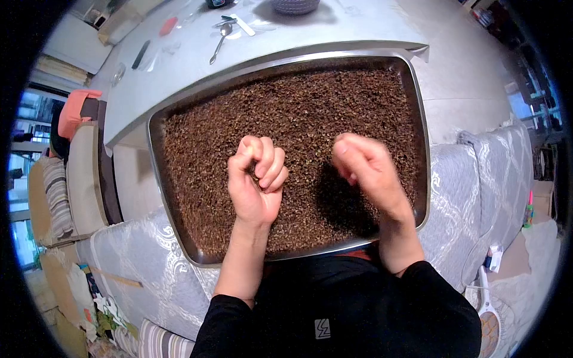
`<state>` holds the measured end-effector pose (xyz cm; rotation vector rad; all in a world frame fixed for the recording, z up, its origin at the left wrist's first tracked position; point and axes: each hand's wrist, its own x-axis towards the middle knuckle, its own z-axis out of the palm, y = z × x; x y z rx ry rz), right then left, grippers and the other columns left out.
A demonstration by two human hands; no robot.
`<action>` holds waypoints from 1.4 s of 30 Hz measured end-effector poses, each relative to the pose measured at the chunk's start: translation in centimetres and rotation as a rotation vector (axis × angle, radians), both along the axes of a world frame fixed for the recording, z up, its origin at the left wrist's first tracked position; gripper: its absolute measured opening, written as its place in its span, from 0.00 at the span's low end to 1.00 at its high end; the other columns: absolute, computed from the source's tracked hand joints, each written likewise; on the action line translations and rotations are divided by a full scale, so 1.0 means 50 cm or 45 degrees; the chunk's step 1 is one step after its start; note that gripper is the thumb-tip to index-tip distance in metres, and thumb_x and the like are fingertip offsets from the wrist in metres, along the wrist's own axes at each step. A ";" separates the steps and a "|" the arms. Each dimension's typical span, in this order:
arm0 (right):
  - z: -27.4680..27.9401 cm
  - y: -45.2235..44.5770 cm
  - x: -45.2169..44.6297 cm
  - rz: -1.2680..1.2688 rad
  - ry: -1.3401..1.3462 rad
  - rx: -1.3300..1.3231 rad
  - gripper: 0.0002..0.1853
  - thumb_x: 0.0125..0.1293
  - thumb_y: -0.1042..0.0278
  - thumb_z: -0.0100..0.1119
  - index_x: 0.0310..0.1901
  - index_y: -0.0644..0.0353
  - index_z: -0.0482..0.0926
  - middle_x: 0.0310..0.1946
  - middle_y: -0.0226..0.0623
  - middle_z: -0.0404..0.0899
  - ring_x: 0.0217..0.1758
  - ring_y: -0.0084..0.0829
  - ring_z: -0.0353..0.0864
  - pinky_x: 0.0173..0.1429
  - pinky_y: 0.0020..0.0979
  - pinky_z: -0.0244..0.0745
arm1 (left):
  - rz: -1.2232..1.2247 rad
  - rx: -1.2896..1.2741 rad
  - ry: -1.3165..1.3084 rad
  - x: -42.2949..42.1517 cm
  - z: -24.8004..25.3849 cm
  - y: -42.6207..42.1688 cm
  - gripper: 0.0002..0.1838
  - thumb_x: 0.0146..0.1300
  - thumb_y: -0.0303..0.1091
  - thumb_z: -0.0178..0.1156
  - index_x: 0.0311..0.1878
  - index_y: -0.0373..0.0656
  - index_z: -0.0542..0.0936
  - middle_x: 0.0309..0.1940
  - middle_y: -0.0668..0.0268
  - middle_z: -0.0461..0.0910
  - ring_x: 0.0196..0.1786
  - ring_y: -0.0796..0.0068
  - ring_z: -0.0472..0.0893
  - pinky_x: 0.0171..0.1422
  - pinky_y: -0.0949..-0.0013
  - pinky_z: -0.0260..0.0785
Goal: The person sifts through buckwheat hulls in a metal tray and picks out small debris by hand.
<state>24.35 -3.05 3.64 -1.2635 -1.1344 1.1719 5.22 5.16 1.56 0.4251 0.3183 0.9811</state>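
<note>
A large metal-rimmed tray rests in front of me, spread with a layer of small dark brown dry granules whose kind I cannot make out. My left hand is above the left-middle of the tray, palm turned up and fingers curled in, with a few brown granules showing in the hollow. To its right my right hand hovers over the granules, thumb and fingers pressed together and back of the hand up. Whatever it may hold is hidden. A dark shadow falls on the granules beneath it.
Behind the tray, a white-covered table carries a spoon, a white strip, a dark stick and a grey woven basket. A grey patterned sofa cover lies around me. A racket stands at lower right.
</note>
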 end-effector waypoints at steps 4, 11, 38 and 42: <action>-0.003 0.015 0.062 -0.273 -0.822 0.461 0.04 0.65 0.73 0.64 0.34 0.62 0.83 0.38 0.35 0.86 0.47 0.37 0.83 0.57 0.38 0.74 | -0.106 -0.106 -0.204 -0.002 -0.008 0.009 0.16 0.78 0.38 0.46 0.29 0.49 0.63 0.22 0.76 0.60 0.20 0.86 0.57 0.19 0.81 0.47; -0.030 0.047 0.053 -0.351 -1.087 0.465 0.08 0.59 0.76 0.67 0.40 0.57 0.86 0.38 0.36 0.83 0.47 0.39 0.79 0.53 0.39 0.74 | -0.036 -0.097 -0.158 0.008 0.045 -0.003 0.14 0.82 0.38 0.43 0.36 0.44 0.70 0.27 0.73 0.63 0.21 0.86 0.58 0.19 0.81 0.49; -0.046 0.058 0.008 -0.304 0.027 -0.099 0.07 0.74 0.69 0.60 0.49 0.62 0.80 0.36 0.28 0.83 0.34 0.15 0.78 0.34 0.17 0.72 | 0.087 0.265 0.663 0.003 0.006 -0.020 0.12 0.78 0.34 0.52 0.43 0.35 0.77 0.20 0.78 0.63 0.19 0.92 0.57 0.22 0.82 0.47; -0.053 0.055 0.018 -0.373 0.114 0.001 0.08 0.79 0.63 0.53 0.43 0.59 0.74 0.29 0.25 0.74 0.28 0.15 0.70 0.29 0.19 0.67 | 0.147 0.153 0.595 -0.009 0.015 -0.007 0.13 0.78 0.37 0.52 0.43 0.37 0.77 0.20 0.79 0.60 0.19 0.91 0.56 0.21 0.82 0.45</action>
